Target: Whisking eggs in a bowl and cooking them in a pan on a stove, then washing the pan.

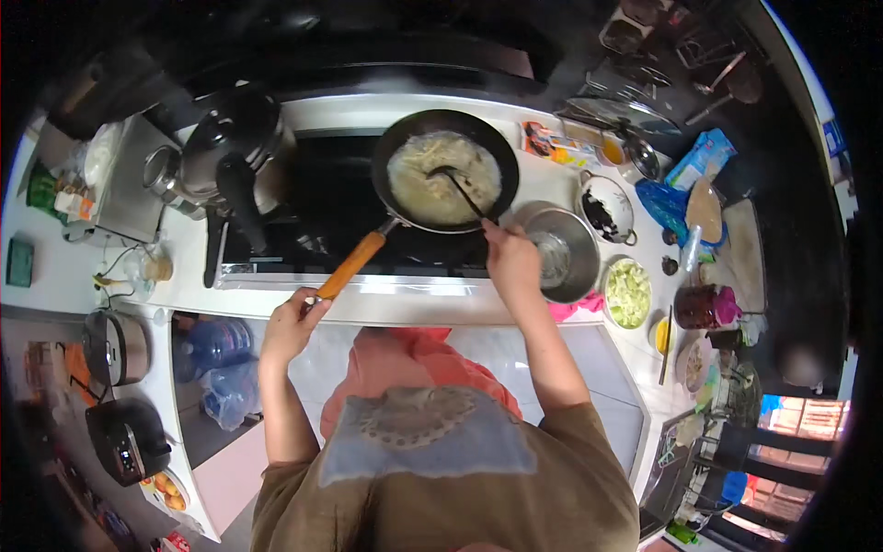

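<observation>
A dark wok (507,176) sits over the right part of a black glass cooktop (324,183). Pale, cloudy broth with whitish pieces of food (428,162) fills its middle. My left hand (293,324) grips the end of the wok's wooden handle (352,265). In my right hand (514,259) is the shaft of a black ladle (467,194), its head dipped in the broth. Just right of that hand stands a steel pot (583,259) with a clear, glossy content I cannot make out.
A pressure cooker (231,152) stands at the cooktop's left. To the right are a bowl of black pieces (600,214), a bowl of chopped green vegetable (628,293), chopsticks (666,345) and a pink cloth (576,307). A rice cooker (117,348) and an air fryer (127,441) stand left.
</observation>
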Motion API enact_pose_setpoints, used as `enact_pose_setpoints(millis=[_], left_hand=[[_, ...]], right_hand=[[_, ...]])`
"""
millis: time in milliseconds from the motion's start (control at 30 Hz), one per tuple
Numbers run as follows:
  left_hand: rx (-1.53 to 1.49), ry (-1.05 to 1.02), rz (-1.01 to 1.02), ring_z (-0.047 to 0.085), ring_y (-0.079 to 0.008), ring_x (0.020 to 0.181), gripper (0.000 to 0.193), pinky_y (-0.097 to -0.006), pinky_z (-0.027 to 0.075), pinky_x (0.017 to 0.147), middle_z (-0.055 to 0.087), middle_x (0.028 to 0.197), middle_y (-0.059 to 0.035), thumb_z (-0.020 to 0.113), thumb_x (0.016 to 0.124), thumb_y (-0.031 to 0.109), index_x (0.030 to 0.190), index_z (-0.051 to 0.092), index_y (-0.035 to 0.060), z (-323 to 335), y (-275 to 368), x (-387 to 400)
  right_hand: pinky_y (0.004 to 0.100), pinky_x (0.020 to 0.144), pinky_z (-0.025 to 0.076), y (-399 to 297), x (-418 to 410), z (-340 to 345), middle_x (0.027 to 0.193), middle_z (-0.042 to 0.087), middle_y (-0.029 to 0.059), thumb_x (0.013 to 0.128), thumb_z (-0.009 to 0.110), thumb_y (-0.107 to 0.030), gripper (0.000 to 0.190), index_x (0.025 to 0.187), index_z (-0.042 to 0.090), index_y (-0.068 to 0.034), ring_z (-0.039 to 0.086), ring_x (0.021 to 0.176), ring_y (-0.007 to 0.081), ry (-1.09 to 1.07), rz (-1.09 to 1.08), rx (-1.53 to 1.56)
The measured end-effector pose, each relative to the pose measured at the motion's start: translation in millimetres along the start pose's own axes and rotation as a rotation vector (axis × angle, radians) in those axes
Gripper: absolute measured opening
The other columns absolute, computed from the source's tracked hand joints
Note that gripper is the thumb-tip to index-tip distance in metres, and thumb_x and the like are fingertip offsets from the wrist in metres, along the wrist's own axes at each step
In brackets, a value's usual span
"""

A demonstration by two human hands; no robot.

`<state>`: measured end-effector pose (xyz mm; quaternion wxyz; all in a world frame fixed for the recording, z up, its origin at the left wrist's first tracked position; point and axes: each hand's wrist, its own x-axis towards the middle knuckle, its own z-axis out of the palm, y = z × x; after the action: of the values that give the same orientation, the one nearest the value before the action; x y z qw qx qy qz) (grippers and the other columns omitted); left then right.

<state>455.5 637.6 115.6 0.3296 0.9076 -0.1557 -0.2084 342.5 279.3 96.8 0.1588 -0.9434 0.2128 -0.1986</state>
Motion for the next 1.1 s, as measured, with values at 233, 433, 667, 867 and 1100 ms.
enact_pose_setpoints(millis=[233,433,667,867,1100], left_hand=[[-0.214,0.006,-0.146,0.059,-0.0138,0.064,0.046,-0.0272,0.047,0.063,0.063,0.068,-0.0068,0.062,0.092,0.045,0.096,0.067,0.0001,-83,-90,20],[-0.299,-0.176,0.054,0.057,-0.0127,0.091,0.049,-0.0278,0.048,0.082,0.063,0.108,-0.0014,0.086,0.072,0.019,0.114,0.064,0.0058,-190,-155,68],[-0.409,0.176,-0.059,0.060,-0.0149,0.091,0.049,-0.0297,0.048,0.081,0.065,0.100,-0.0053,0.073,0.086,0.032,0.124,0.058,0.0028,-236,-235,202],[-0.645,0.663,-0.087,0.057,-0.0156,0.088,0.060,-0.0294,0.047,0.078,0.060,0.104,-0.0083,0.085,0.076,0.032,0.115,0.053,-0.0016,-224,-308,325],[-0.960,0.859,0.098,0.056,-0.0156,0.086,0.036,-0.0290,0.047,0.080,0.061,0.097,-0.0081,0.074,0.088,0.028,0.098,0.053,-0.0007,-171,-262,342]], right_hand=[[0.0446,0.068,0.052,-22,-7,0,0.080,0.063,0.0204,0.078,0.062,-0.001,0.036,0.110,0.073,-0.013,0.065,0.072,0.0368,0.102,0.087,0.077],[0.0442,0.067,0.050,-67,-9,6,0.082,0.063,0.0232,0.084,0.063,-0.002,0.028,0.109,0.073,-0.010,0.063,0.072,0.0388,0.115,0.244,0.041],[0.0425,0.070,0.051,-107,-13,11,0.084,0.064,0.0232,0.085,0.063,-0.002,0.023,0.105,0.073,-0.006,0.064,0.073,0.0372,0.202,0.281,-0.032],[0.0385,0.070,0.051,-141,-23,-8,0.086,0.065,0.0209,0.086,0.063,0.000,0.023,0.106,0.072,-0.006,0.065,0.075,0.0344,0.289,0.342,0.011],[0.0421,0.067,0.050,-138,-26,8,0.080,0.061,0.0187,0.083,0.063,0.002,0.031,0.112,0.071,-0.008,0.063,0.070,0.0346,0.360,0.355,-0.049]])
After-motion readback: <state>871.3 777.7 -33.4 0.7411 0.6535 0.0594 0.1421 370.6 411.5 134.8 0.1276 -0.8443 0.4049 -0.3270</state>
